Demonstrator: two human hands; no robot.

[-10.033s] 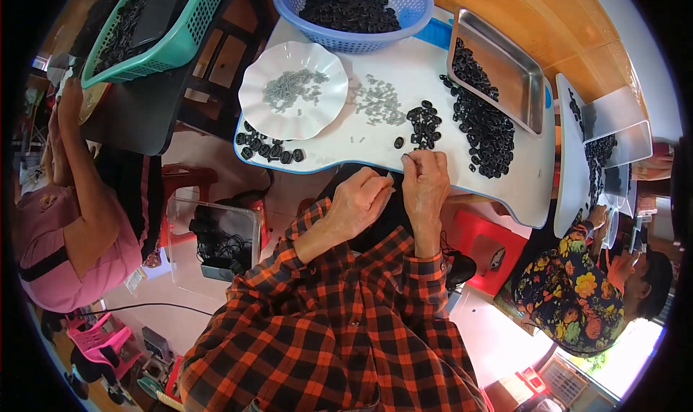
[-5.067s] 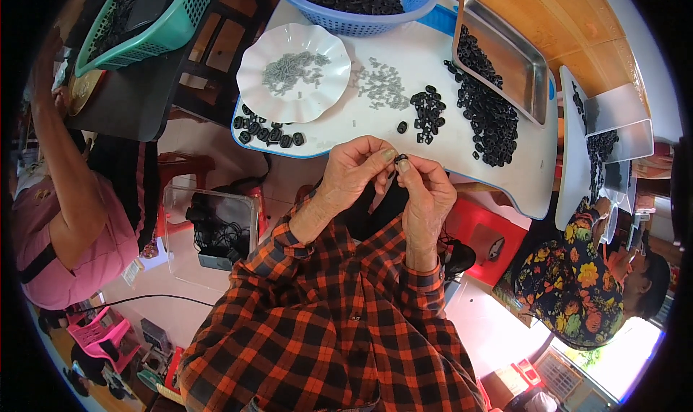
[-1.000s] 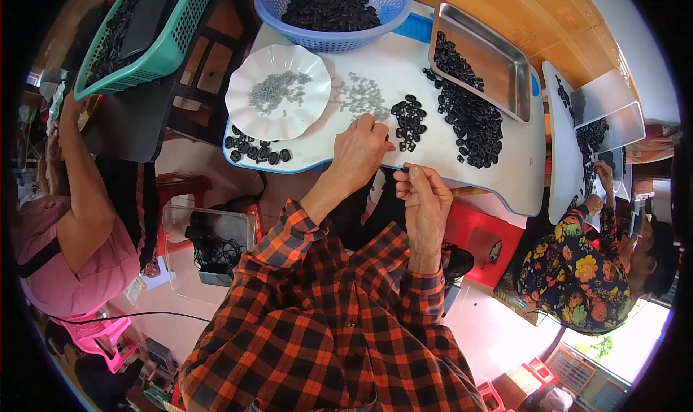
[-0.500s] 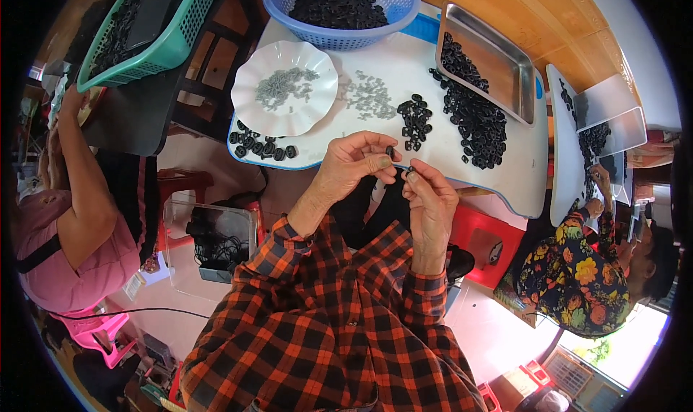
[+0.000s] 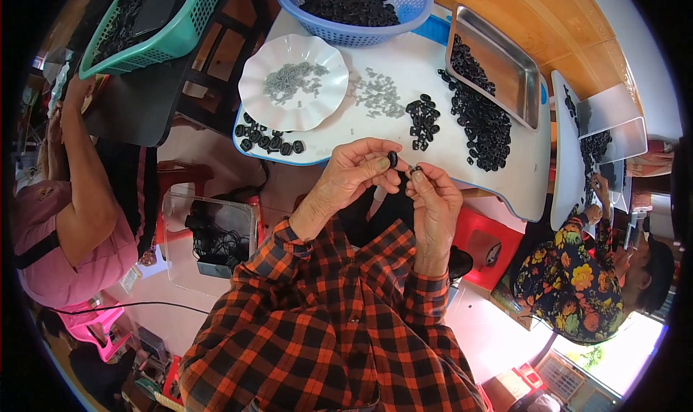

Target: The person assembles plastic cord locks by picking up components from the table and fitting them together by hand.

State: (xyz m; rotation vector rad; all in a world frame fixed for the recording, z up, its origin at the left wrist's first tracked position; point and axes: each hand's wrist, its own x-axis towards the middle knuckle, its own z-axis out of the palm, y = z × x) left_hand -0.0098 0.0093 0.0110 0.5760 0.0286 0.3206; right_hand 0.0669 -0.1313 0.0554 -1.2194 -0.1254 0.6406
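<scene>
My left hand pinches a small black oval part between thumb and index finger. Close beside it, my right hand has thumb and fingertips closed on another small black part, partly covered by the fingers. Both hands are held just off the near edge of the white table. Beyond them lie a small group of black parts and scattered small translucent grey pieces. More such grey pieces rest in a white scalloped plate, with several finished-looking black parts by its near rim.
A blue basket of black parts stands at the back. A metal tray tilts over a large black pile on the right. A green basket sits left. Two people, in pink and floral clothing, work on either side.
The view has shifted slightly, so the table things appear a little to the right. My hands stay close together, each still pinching its part; the left one's black part now shows more fully.
</scene>
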